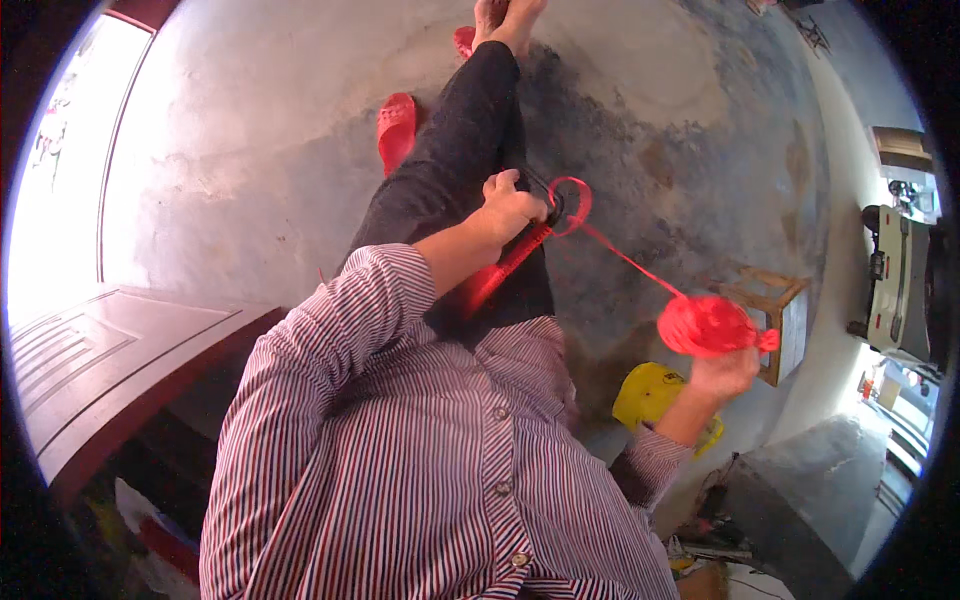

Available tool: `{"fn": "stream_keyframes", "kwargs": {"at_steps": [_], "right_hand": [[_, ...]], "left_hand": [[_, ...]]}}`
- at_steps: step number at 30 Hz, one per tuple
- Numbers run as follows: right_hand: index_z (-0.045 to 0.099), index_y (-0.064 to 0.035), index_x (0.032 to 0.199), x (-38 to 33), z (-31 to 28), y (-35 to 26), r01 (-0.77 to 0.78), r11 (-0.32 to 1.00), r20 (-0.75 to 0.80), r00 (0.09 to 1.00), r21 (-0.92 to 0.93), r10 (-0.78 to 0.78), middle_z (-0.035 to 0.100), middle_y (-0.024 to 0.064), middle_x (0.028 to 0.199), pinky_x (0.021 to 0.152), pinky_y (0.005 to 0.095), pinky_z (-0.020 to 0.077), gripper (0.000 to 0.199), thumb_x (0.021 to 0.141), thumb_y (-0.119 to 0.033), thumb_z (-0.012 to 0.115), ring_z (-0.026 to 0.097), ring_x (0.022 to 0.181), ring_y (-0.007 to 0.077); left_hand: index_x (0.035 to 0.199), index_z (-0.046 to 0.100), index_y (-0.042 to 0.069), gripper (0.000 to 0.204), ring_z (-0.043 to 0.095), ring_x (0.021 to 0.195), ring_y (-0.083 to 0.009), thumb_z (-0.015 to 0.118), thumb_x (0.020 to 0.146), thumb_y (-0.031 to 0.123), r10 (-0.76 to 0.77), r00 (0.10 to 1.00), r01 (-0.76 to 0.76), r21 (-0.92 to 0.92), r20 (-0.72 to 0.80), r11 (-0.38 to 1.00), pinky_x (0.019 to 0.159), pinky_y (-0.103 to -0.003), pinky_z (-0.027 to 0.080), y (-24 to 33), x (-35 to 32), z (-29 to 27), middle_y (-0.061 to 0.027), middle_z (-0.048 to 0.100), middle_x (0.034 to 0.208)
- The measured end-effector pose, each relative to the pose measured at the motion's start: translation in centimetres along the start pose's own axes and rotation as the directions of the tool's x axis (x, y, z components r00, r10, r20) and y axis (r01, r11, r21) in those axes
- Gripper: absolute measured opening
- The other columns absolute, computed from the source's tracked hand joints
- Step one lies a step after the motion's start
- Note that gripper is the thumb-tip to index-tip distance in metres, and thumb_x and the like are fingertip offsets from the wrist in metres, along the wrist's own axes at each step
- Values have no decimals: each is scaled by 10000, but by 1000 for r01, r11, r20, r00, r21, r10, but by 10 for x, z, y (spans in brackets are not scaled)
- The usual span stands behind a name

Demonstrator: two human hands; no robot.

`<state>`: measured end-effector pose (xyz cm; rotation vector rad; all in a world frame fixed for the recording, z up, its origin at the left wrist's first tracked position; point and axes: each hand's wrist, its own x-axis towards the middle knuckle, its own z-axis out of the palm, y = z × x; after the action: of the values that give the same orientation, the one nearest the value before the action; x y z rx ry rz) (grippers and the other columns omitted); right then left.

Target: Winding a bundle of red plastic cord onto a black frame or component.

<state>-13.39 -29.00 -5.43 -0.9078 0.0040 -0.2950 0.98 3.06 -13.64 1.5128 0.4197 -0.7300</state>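
Note:
My left hand point(508, 208) is closed over my lap, gripping a dark rod-like piece point(556, 206) beside its fingers; the exact kind is hidden. Below it a narrow red woven strip point(513, 262) slants down across my dark trousers. From the dark piece a red strand point(628, 259) loops up and runs to a bundle of red cord point(708, 325) out to the right. My right hand point(725, 375) is closed on the lower side of that bundle, slightly blurred.
A red slipper point(397, 132) lies on the concrete floor left of my legs. To the right are a yellow bag-like item point(645, 395) and a wooden-framed box point(785, 320). A panelled door point(130, 350) is at the left; a vehicle point(905, 285) stands far right.

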Motion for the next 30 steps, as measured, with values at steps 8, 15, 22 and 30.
{"fn": "stream_keyframes", "kwargs": {"at_steps": [8, 15, 22, 30], "right_hand": [[509, 10, 1222, 12, 27, 77, -222, 965, -241, 953, -138, 185, 596, 99, 1049, 836, 377, 462, 504, 840, -314, 563, 560, 933, 224], [546, 56, 1148, 20, 100, 142, -526, 712, -140, 838, -466, 527, 584, 65, 981, 784, 299, 459, 423, 831, -219, 594, 567, 891, 167], [594, -14, 1001, -11, 132, 94, -465, 700, 93, 795, -543, 600, 558, -12, 823, 628, 240, 399, 242, 824, -175, 633, 493, 704, 62], [575, -12, 975, -7, 153, 87, -410, 839, -30, 903, -359, 428, 538, -36, 804, 600, 208, 376, 234, 815, -171, 638, 465, 657, 44]], "left_hand": [[1460, 239, 76, 848, 280, 1309, -300, 624, 708, 157, 5, 1000, -2, -90, 27, 996, 1037, -419, 284, -1, -10, 2, -108, 161, 1492], [1459, 249, 84, 841, 308, 1285, -304, 619, 709, 173, -30, 999, 31, -86, 14, 996, 1008, -416, 306, 10, -19, 0, -131, 199, 1478], [1393, 357, 57, 786, 417, 1024, -216, 598, 659, 205, -75, 997, 75, -165, 4, 983, 788, -327, 351, 7, -13, 7, -153, 342, 1367], [1405, 321, 34, 730, 255, 1360, -328, 576, 734, 170, 358, 934, -350, 265, 22, 898, 1109, -369, 230, -8, -19, 6, -171, 284, 1452]]}}
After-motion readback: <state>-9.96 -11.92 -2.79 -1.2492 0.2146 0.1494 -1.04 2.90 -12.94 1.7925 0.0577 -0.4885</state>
